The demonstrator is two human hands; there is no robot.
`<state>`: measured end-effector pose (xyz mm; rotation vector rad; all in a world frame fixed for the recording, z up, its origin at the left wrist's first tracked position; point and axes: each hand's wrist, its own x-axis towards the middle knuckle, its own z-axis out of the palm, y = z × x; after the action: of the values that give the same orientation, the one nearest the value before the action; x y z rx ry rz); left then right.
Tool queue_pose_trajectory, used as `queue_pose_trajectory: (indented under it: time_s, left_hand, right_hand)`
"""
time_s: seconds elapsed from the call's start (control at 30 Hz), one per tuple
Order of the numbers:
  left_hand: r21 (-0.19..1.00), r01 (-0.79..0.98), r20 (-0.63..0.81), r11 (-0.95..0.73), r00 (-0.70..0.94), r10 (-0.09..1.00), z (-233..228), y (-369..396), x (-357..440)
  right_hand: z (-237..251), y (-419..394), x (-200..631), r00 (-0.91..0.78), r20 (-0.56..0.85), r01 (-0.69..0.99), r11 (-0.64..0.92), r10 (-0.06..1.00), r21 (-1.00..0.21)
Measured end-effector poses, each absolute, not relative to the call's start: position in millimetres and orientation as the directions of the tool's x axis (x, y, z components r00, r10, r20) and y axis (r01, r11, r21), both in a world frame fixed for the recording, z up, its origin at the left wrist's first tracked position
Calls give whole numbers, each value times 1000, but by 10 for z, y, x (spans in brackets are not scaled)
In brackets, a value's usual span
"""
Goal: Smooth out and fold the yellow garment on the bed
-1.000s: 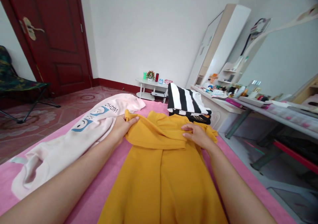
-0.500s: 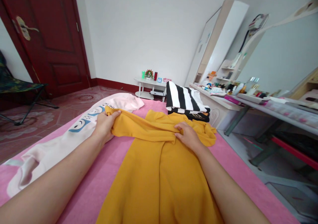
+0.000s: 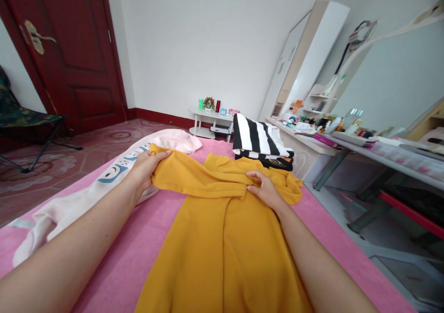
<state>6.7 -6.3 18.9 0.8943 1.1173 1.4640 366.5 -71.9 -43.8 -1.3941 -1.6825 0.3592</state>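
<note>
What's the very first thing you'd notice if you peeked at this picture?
The big yellow garment spread down the middle of the pink bed cover, with the left hand gripping its far corner and the right hand pinching a fold. Behind it sits a black-and-white striped pile.

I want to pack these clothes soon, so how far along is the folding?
Done: a black-and-white striped garment sits folded on a dark one at the far end of the pink bed cover. In hand: the left hand and right hand grip the mustard-yellow cloth garment, its top partly folded. Left: the pale pink printed sweatshirt lies unfolded beside it.
</note>
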Motion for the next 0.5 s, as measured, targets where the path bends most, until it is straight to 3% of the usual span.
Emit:
queue_pose_trajectory:
  time_s: [0.07, 0.33, 0.5]
  left_hand:
    - [956, -292, -34, -9, -139, 990, 156, -29, 48]
    - [950, -312, -49, -6, -169, 984, 83, 54, 11]
    - [896, -442, -106, 40, -125, 986, 59, 78, 25]
  right_hand:
    - [-481, -676, 3655, 50, 460, 691, 301, 887, -657]
    - [-522, -505, 3718, 274, 448, 594, 217, 851, -775]
    - [-503, -281, 3736, 350, 441, 627, 144, 827, -766]
